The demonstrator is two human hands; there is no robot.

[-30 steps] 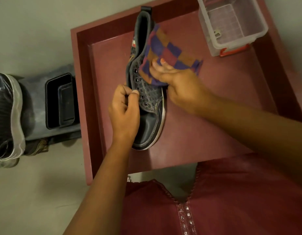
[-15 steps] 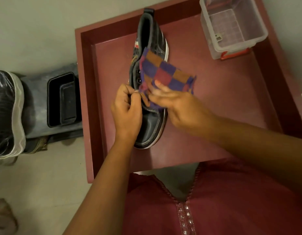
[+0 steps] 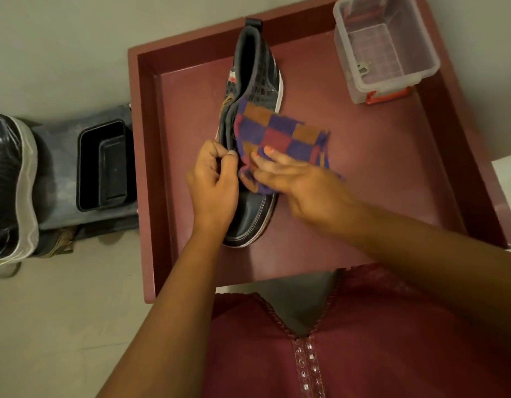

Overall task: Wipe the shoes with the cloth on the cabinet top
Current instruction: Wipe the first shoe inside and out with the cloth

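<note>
Left grip first: in the head view, the left hand (image 3: 212, 185) curls its fingers and thumb onto the near-left edge of the shoe (image 3: 253, 133), at the lace area, steadying it. The right hand (image 3: 294, 179) lies with fingers mostly straight, pressing the checked cloth (image 3: 280, 136) flat against the right flank of the shoe; whether the thumb tucks under the cloth I cannot tell. The shoe lies on the red counter (image 3: 363, 196), heel away from the person and toe toward them, about midway across. Part of the cloth hangs off the right of the shoe onto the counter.

To wipe well here, I judge the left hand should hold firm so the shoe does not skid, while the right hand drags the cloth along the shoe's length with even pressure, folding the loose flap under the fingers so it does the work. The toe cap, nearer the person than the cloth, looks not yet covered.

A clear plastic bin (image 3: 386, 47) stands well right of the shoe's heel. Only one shoe shows on the counter.
</note>
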